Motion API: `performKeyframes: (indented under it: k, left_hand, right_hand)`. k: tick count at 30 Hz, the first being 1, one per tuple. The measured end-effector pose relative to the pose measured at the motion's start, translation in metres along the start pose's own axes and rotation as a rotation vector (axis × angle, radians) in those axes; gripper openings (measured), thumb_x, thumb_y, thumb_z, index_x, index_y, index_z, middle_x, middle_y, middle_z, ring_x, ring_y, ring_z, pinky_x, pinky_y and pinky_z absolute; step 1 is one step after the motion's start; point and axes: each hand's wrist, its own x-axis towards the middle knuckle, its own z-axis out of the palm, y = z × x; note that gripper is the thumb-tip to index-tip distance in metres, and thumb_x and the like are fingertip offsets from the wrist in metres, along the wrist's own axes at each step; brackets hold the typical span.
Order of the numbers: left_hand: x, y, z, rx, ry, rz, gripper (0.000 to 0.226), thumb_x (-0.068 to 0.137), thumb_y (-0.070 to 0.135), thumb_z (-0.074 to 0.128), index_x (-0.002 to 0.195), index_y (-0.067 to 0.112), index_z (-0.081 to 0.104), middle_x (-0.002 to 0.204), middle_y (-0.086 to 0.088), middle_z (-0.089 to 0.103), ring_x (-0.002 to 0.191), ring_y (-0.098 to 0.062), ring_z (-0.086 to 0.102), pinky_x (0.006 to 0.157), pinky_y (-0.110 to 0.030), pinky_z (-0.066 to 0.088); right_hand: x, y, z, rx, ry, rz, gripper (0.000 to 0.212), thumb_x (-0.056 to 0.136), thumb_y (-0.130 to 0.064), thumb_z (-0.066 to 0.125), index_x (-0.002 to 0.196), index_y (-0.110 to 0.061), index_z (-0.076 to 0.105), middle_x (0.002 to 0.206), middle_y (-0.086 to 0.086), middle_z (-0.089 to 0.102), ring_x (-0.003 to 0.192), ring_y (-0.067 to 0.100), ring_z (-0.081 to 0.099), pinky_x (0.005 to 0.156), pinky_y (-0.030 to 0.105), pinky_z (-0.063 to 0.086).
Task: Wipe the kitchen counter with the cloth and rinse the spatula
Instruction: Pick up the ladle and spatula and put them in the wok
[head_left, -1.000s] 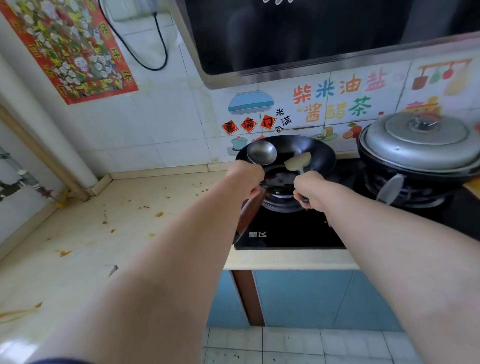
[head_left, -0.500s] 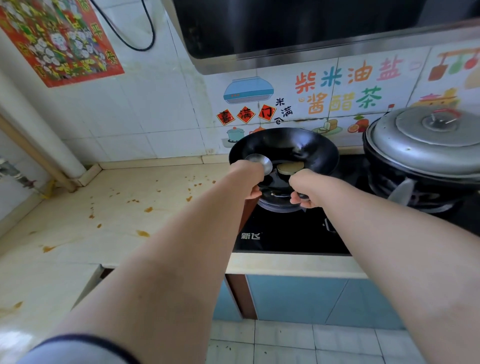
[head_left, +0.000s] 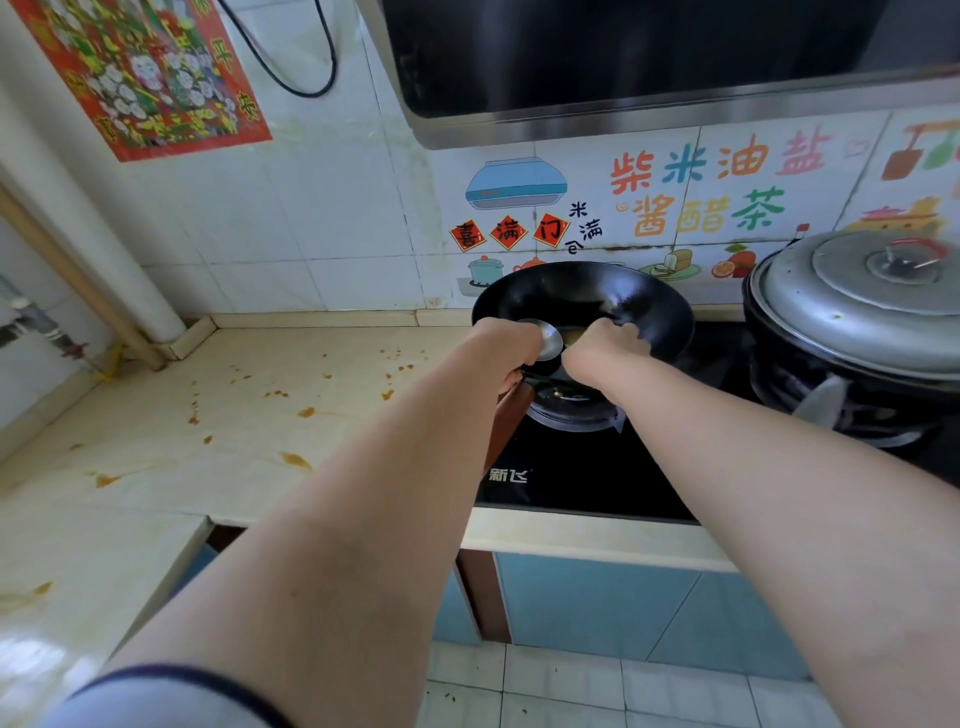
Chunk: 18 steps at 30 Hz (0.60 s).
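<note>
My left hand (head_left: 506, 345) grips the handle of a metal ladle (head_left: 545, 340), whose bowl lies at the near rim of the black wok (head_left: 597, 293). Beside it, my right hand (head_left: 602, 351) is curled round the spatula (head_left: 574, 336). Only a sliver of its pale blade shows between my hands, low inside the wok. The cream counter (head_left: 249, 426) stretches to the left of the stove, spattered with orange-brown stains. No cloth is in view.
The wok sits on the left burner of a black gas stove (head_left: 571, 467), its brown handle (head_left: 506, 423) pointing toward me. A lidded metal pot (head_left: 857, 306) occupies the right burner. A range hood (head_left: 649, 62) hangs overhead. Blue cabinets are below.
The ladle and the spatula were raised above the wok's rim; both have come down into the wok, and my hands have moved forward with them.
</note>
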Motion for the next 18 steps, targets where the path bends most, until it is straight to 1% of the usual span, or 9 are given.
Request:
performKeyframes:
  k: [2, 4, 5, 6, 8, 9, 13, 15, 18]
  left_hand:
    - [0.000, -0.005, 0.000, -0.007, 0.040, -0.045, 0.017, 0.092, 0.009, 0.049, 0.075, 0.008, 0.044, 0.068, -0.006, 0.044, 0.054, -0.015, 0.042, 0.040, -0.020, 0.036]
    - [-0.008, -0.016, -0.003, -0.051, 0.022, -0.085, 0.008, 0.090, 0.006, 0.047, 0.082, 0.006, 0.049, 0.067, -0.007, 0.049, 0.052, -0.016, 0.046, 0.049, -0.020, 0.039]
    - [-0.011, -0.017, -0.003, -0.073, -0.013, -0.073, 0.009, 0.090, 0.006, 0.046, 0.082, 0.007, 0.050, 0.067, -0.007, 0.049, 0.051, -0.016, 0.046, 0.049, -0.021, 0.041]
    - [-0.013, -0.029, -0.011, -0.114, -0.021, -0.054, 0.012, 0.090, 0.006, 0.046, 0.079, 0.009, 0.048, 0.066, -0.006, 0.047, 0.051, -0.016, 0.044, 0.046, -0.019, 0.042]
    - [-0.023, -0.035, -0.018, -0.186, -0.040, -0.031, 0.020, 0.093, 0.012, 0.045, 0.074, 0.010, 0.043, 0.065, -0.005, 0.042, 0.051, -0.016, 0.041, 0.043, -0.018, 0.042]
    - [-0.026, -0.034, -0.018, -0.207, -0.030, -0.017, 0.023, 0.095, 0.015, 0.045, 0.072, 0.011, 0.043, 0.065, -0.005, 0.042, 0.052, -0.016, 0.042, 0.044, -0.019, 0.043]
    - [-0.032, -0.052, -0.042, -0.295, 0.131, 0.014, 0.023, 0.097, 0.004, 0.036, 0.076, 0.004, 0.046, 0.078, -0.012, 0.054, 0.055, -0.020, 0.048, 0.043, -0.026, 0.047]
    - [-0.036, -0.072, -0.061, -0.326, 0.240, 0.000, 0.022, 0.095, -0.001, 0.034, 0.081, 0.000, 0.051, 0.089, -0.016, 0.058, 0.062, -0.023, 0.053, 0.052, -0.032, 0.052]
    - [-0.049, -0.116, -0.089, -0.344, 0.388, -0.002, 0.022, 0.094, -0.002, 0.039, 0.092, -0.005, 0.061, 0.087, -0.015, 0.065, 0.067, -0.025, 0.059, 0.074, -0.037, 0.058]
  right_hand:
    - [-0.001, -0.004, 0.002, 0.034, 0.001, -0.090, 0.042, 0.086, -0.019, 0.051, 0.128, -0.013, 0.051, 0.135, 0.016, 0.043, 0.123, 0.036, 0.043, 0.100, 0.043, 0.042]
    - [-0.008, -0.011, 0.006, 0.078, 0.026, -0.197, 0.013, 0.081, -0.014, 0.048, 0.091, -0.020, 0.055, 0.107, 0.015, 0.049, 0.095, 0.033, 0.047, 0.072, 0.033, 0.044]
    - [-0.009, -0.013, 0.007, 0.104, 0.039, -0.238, 0.013, 0.080, -0.011, 0.046, 0.084, -0.022, 0.053, 0.101, 0.014, 0.049, 0.090, 0.031, 0.046, 0.064, 0.032, 0.041]
    - [-0.018, -0.024, 0.013, 0.123, 0.035, -0.294, 0.019, 0.082, -0.010, 0.046, 0.091, -0.024, 0.056, 0.105, 0.013, 0.053, 0.094, 0.032, 0.049, 0.065, 0.033, 0.043]
    - [-0.027, -0.033, 0.014, 0.167, 0.060, -0.308, 0.040, 0.087, -0.011, 0.047, 0.125, -0.023, 0.055, 0.129, 0.007, 0.055, 0.119, 0.032, 0.050, 0.092, 0.039, 0.045]
    - [-0.028, -0.035, 0.014, 0.186, 0.088, -0.299, 0.046, 0.088, -0.011, 0.048, 0.132, -0.023, 0.050, 0.135, 0.005, 0.052, 0.125, 0.030, 0.046, 0.100, 0.040, 0.041]
    - [-0.047, -0.055, 0.019, 0.240, 0.154, -0.337, 0.045, 0.090, -0.009, 0.044, 0.133, -0.021, 0.047, 0.137, 0.006, 0.051, 0.128, 0.028, 0.044, 0.104, 0.044, 0.038]
    - [-0.064, -0.070, 0.026, 0.275, 0.163, -0.383, 0.043, 0.092, -0.008, 0.041, 0.133, -0.019, 0.046, 0.138, 0.006, 0.050, 0.128, 0.028, 0.044, 0.102, 0.039, 0.036]
    - [-0.092, -0.095, 0.049, 0.296, 0.121, -0.433, 0.043, 0.092, -0.005, 0.038, 0.133, -0.017, 0.045, 0.138, 0.007, 0.051, 0.127, 0.029, 0.046, 0.097, 0.036, 0.038]
